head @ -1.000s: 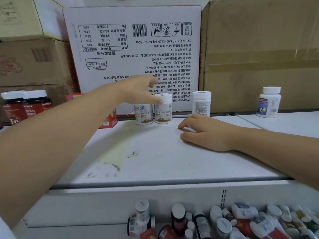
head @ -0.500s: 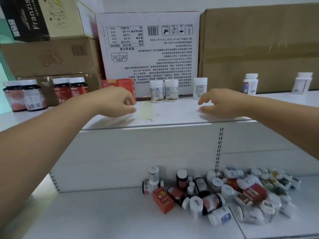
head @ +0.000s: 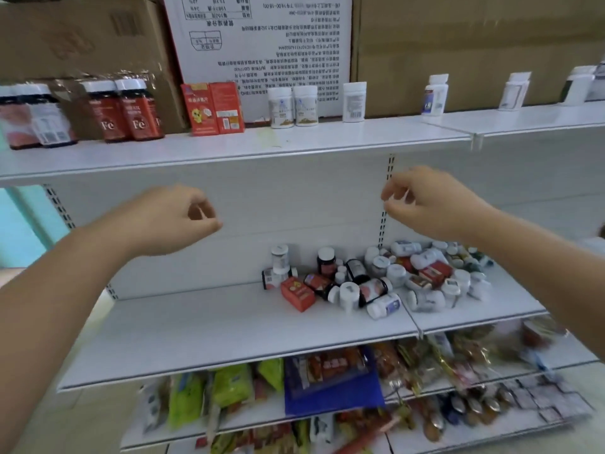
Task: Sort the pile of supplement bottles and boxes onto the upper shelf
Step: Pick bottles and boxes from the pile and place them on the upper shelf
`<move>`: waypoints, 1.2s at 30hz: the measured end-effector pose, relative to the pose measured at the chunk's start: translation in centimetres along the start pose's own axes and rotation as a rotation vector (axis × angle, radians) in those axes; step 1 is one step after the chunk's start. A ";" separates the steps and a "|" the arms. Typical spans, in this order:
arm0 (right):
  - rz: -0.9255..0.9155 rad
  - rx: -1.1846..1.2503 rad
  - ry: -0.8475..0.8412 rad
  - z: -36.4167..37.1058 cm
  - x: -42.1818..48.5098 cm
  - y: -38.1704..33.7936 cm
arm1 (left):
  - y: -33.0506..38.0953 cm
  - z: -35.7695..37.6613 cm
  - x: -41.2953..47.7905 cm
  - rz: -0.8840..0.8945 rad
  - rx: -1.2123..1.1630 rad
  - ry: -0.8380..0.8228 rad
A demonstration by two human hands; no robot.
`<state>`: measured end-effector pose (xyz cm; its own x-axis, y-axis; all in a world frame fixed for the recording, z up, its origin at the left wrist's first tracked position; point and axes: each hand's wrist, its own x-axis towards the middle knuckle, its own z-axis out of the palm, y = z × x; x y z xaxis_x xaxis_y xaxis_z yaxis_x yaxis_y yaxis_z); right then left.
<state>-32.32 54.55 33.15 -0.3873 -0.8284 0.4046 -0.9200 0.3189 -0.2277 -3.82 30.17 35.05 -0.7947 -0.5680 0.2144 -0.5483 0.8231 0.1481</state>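
Status: nothing grasped.
My left hand (head: 170, 219) and right hand (head: 429, 204) hover with fingers loosely curled and released, above the pile (head: 376, 283), below the upper shelf (head: 229, 152).

Up top we've got a white printed carton (head: 262, 34), its text upside down, flanked by the left brown box (head: 82, 40) and the right brown box (head: 458, 44). Down low, we spot green snack packets (head: 229, 385) beside a blue pack (head: 330, 385), with blurred wrappers (head: 458, 362) to the right.
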 end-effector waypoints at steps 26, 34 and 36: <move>0.447 0.274 -0.168 36.8 11.5 11.1 | -5.1 35.2 19.2 -0.402 -0.472 -0.074; 0.472 0.244 -0.185 41.1 16.4 13.1 | -3.8 39.4 23.3 -0.481 -0.638 0.074; 0.459 0.297 -0.144 41.1 16.5 12.8 | -3.9 39.3 23.4 -0.489 -0.692 0.089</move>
<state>-48.09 26.04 0.55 -0.7127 -0.6963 0.0850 -0.5946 0.5354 -0.5999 -30.53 13.72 1.51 -0.4705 -0.8814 0.0435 -0.5190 0.3162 0.7941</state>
